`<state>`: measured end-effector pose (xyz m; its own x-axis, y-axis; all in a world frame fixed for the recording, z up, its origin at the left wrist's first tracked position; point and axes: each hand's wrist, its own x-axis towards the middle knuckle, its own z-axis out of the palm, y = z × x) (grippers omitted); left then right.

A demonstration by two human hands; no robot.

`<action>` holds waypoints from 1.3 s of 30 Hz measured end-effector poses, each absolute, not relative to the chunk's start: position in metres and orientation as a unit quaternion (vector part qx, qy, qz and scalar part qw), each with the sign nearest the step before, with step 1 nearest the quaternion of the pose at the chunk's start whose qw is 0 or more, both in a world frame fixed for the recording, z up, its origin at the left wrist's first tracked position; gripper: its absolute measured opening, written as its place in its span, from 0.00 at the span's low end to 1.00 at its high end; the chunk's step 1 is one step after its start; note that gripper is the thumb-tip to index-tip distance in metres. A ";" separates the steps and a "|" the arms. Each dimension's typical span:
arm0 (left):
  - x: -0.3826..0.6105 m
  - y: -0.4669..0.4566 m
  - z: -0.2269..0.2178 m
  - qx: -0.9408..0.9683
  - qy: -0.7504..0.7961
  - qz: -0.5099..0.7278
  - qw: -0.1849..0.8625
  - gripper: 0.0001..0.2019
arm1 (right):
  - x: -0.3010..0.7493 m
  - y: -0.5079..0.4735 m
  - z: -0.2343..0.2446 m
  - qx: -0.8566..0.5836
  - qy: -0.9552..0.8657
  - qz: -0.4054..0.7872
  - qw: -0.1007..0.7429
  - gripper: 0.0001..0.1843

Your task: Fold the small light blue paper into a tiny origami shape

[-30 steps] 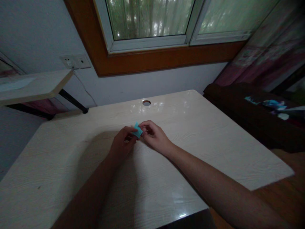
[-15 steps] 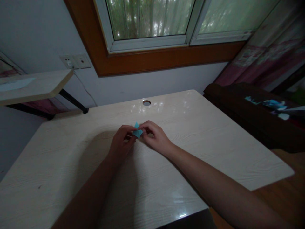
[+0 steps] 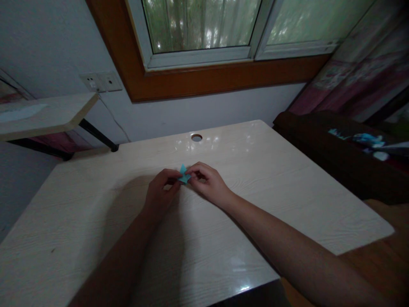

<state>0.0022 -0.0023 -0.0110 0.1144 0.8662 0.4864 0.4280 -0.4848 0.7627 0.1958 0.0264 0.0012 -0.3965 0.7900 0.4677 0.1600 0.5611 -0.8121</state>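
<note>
A small piece of folded light-blue paper (image 3: pixel 184 178) is held between both hands, over the middle of the pale wood-grain table (image 3: pixel 281 187). One pointed flap of it stands up toward the window, and another part spreads toward me. My left hand (image 3: pixel 162 186) pinches its left side between thumb and fingers. From the other side, my right hand (image 3: pixel 209 181) grips the right edge with thumb and fingertips. The fingers cover parts of the paper, so its full folded shape is hidden.
Behind the hands, a round cable hole (image 3: pixel 196 137) pierces the table near its far edge. A raised shelf (image 3: pixel 73 111) on black legs stands at the left. Dark furniture (image 3: pixel 319 136) with blue and white items is beyond the right edge.
The fold of the paper has shifted slightly: its near part looks flatter and more opened. My left thumb and fingers have moved a little; my right hand stays nearly in place.
</note>
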 end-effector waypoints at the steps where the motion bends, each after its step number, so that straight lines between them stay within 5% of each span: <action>1: 0.002 -0.002 -0.010 0.714 0.453 0.486 0.221 0.08 | 0.196 0.026 0.001 -0.316 -0.755 0.355 0.452 0.07; 24: 0.005 -0.003 -0.007 0.717 0.456 0.483 0.212 0.05 | 0.195 0.026 0.001 -0.328 -0.725 0.396 0.459 0.04; 39: 0.003 -0.009 -0.005 0.694 0.441 0.460 0.335 0.08 | 0.193 0.026 -0.005 -0.331 -0.647 0.526 0.441 0.13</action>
